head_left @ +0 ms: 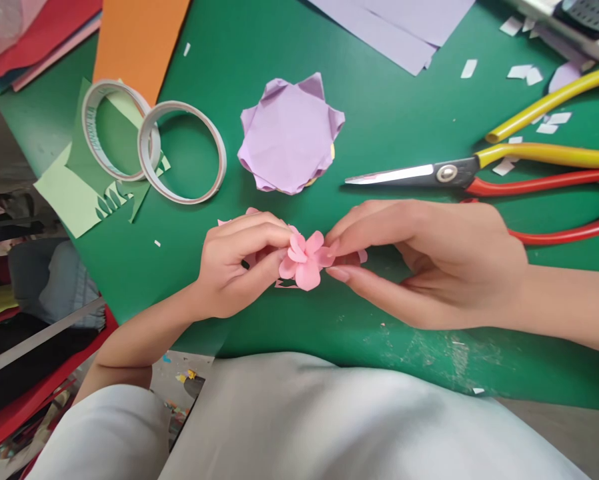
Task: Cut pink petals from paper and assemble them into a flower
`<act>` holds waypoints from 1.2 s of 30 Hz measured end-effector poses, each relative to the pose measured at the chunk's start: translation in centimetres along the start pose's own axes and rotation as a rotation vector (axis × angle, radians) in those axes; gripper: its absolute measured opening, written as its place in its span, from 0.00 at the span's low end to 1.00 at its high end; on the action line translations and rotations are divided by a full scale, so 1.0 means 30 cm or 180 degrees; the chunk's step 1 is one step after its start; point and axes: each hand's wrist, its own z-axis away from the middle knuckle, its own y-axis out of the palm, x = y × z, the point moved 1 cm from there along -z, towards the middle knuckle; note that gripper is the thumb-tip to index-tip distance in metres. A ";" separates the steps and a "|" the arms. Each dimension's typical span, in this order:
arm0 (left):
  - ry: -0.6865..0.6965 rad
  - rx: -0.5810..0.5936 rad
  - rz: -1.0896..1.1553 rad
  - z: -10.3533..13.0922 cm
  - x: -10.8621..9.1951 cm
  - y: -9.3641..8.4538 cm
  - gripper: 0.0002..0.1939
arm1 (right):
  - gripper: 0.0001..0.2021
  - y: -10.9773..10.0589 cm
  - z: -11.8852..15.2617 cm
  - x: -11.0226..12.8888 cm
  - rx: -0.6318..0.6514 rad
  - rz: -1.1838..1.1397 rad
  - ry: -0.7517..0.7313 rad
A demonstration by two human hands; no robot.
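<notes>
In the middle of the frame I see both hands meeting on a small pink paper flower (304,259), held just above the green desk (389,100). The left hand (239,267) has its fingers closed on the flower from the left side; the right hand (429,263) pinches one petal on the right between thumb and forefinger. I judge that the step in hand is shaping the petals, and the next move calls for a light pull, because thin paper tears easily.

Above, in the upper middle, lies a folded lilac paper piece (289,133). At upper left are two tape rolls (152,143); the first carries small print inside, which I cannot read. At the right lie scissors (454,173) with yellow and red handles, without any brand visible.
</notes>
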 end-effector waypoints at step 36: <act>0.0349 -0.0010 -0.0835 0.018 -0.003 0.006 0.10 | 0.08 -0.088 0.001 -0.051 0.0039 0.2443 -0.0863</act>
